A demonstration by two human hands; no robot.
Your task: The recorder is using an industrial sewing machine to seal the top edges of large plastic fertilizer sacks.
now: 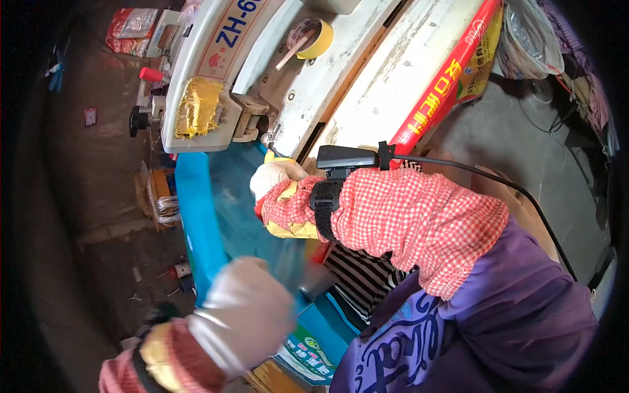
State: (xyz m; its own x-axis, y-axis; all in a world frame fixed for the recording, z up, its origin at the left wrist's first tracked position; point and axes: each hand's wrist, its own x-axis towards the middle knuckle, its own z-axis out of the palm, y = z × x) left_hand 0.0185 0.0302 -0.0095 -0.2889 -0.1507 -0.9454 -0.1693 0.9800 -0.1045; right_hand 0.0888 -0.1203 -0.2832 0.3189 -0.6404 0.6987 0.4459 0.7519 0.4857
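Concrete floor (pixel 78 196) lies left of and below both hands, dark and littered with small debris. Above the grips stands the largest item, a cream-white machine (pixel 367 72) with a long flat bed running up to the right; a red strip (pixel 445 85) lies along its far edge. A roll of yellow tape (pixel 314 36) rests on the housing, well above the right grip, clear of the working zone.

Between the two grips runs a blue plastic sheet (pixel 216 209), translucent and stretched; it reaches from under the machine head (pixel 203 111) down toward the left hand. Judged from the taut line, both hands hold it flat so that its edge enters the head straight.

The right hand (pixel 272 177), in a white glove with a red checked sleeve and a black wrist-worn device (pixel 344 160), sits just below the head, pressing on the sheet; whether its grip is clenched on the sheet cannot be told. The left hand (pixel 246 314), gloved and motion-blurred, is nearest the sheet's lower end, with its grip closed on the sheet.

Open room exists left of the sheet, over the floor. Right of the grips, the bed and the person's body close the space.
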